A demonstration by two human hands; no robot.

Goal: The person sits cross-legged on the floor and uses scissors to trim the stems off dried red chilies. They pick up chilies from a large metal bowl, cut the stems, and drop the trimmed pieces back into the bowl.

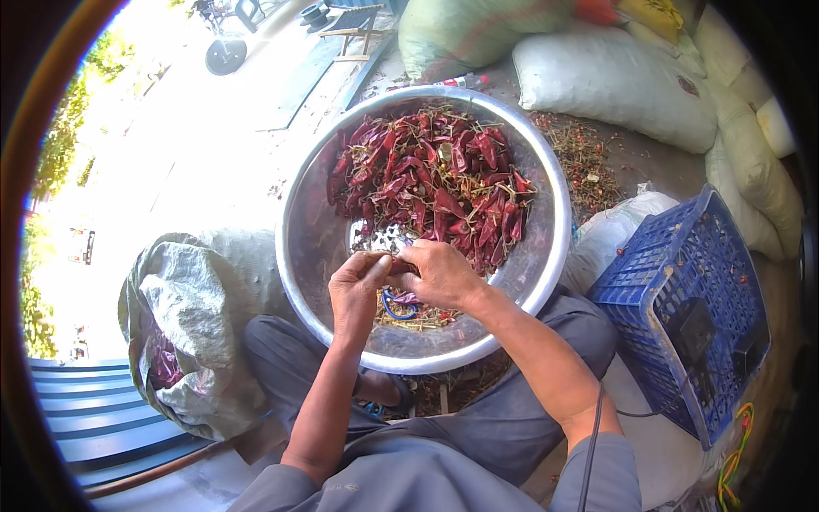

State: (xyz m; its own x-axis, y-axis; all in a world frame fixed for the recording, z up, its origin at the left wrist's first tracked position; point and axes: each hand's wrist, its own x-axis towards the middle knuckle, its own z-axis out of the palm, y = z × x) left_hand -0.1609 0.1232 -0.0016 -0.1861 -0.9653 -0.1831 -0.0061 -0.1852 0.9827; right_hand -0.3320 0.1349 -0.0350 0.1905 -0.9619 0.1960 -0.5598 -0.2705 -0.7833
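Observation:
A wide metal basin (416, 365) stands between my knees, its far half heaped with dried red chili peppers (422, 166) and their stems. Over the near half of the basin, my left hand (358, 288) and my right hand (445, 275) meet. Their fingertips pinch one dark red chili pepper (401, 266), which the fingers partly cover. Just below them, a blue loop (400, 308) lies in the basin; what it belongs to is hidden. Loose stems and chaff (419, 321) are scattered around it on the basin's bottom.
At left, an open woven sack (185, 301) shows red chilies (165, 361) inside. A blue plastic crate (691, 307) stands tilted at right. Full sacks (608, 83) lie beyond the basin, near a plastic bottle (470, 81) and stem litter (585, 166). A folding stool (355, 31) stands farther off.

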